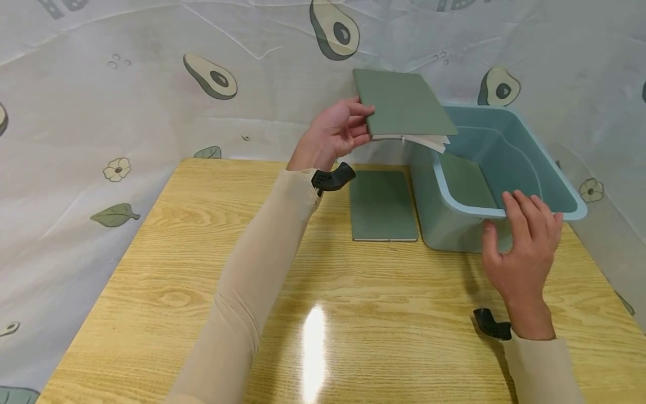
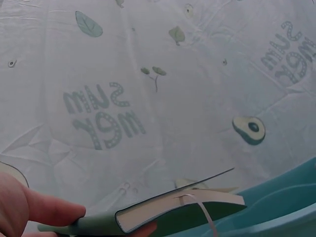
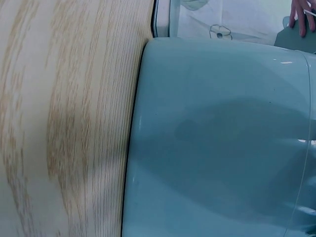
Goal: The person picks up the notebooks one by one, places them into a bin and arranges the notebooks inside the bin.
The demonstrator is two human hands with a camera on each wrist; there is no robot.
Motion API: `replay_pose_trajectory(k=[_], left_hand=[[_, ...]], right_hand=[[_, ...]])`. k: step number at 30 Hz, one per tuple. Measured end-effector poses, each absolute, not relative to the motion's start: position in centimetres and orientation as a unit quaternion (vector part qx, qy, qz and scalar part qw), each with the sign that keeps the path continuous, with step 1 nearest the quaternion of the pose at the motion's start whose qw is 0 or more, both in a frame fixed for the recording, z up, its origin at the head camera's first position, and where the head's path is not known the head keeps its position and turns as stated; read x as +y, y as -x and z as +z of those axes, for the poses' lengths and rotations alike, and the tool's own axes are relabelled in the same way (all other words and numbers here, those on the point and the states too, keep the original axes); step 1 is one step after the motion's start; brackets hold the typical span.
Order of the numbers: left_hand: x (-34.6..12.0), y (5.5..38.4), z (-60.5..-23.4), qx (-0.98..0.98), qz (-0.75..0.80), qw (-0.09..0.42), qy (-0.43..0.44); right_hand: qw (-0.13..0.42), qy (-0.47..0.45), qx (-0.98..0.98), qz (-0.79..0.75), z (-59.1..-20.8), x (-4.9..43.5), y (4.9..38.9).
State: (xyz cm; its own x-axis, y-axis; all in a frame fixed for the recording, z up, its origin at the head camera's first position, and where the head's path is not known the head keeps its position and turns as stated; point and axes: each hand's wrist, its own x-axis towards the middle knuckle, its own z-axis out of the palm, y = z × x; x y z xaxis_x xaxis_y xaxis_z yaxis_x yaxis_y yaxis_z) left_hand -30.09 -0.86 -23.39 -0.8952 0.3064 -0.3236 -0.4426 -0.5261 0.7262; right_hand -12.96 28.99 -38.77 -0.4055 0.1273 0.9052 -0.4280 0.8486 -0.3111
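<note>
My left hand (image 1: 339,128) pinches a green hardcover notebook (image 1: 404,104) by its left edge, thumb on the cover and fingers beneath. The notebook is held up beside the bin, its right part overlapping the bin's left rim in the head view. In the left wrist view its pages (image 2: 168,205) fan slightly apart and a ribbon bookmark (image 2: 202,210) hangs out. My right hand (image 1: 525,247) grips the front rim of the blue-green plastic bin (image 1: 454,227), fingers over the rim and thumb outside. Inside the bin lies another green notebook (image 1: 465,180).
A further green notebook (image 1: 383,205) lies flat on the wooden table (image 1: 212,247), just left of the bin. Behind the table hangs a pale sheet (image 1: 272,73) printed with avocados and leaves. Black wrist mounts (image 1: 333,177) sit on both sleeves.
</note>
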Motion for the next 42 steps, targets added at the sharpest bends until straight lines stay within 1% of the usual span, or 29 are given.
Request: replay_pose_trajectory(k=[8,17,29,42], left_hand=[[0.3,30.0,-23.9,0.437,0.867,0.218,0.096],[1.9,29.9,-24.2,0.432,0.868,0.225,0.095],[4.6,29.2,-25.2,0.457,0.857,0.232,0.052],[8.2,28.5,-26.5,0.464,0.848,0.251,0.049]], right_hand=[[0.525,-0.093,-0.806,0.257,-38.8,29.0,13.1],[0.520,-0.087,-0.809,0.261,-38.4,28.7,12.8],[0.516,-0.084,-0.814,0.252,-38.8,29.3,12.8],[0.510,-0.079,-0.819,0.251,-38.7,29.4,12.7]])
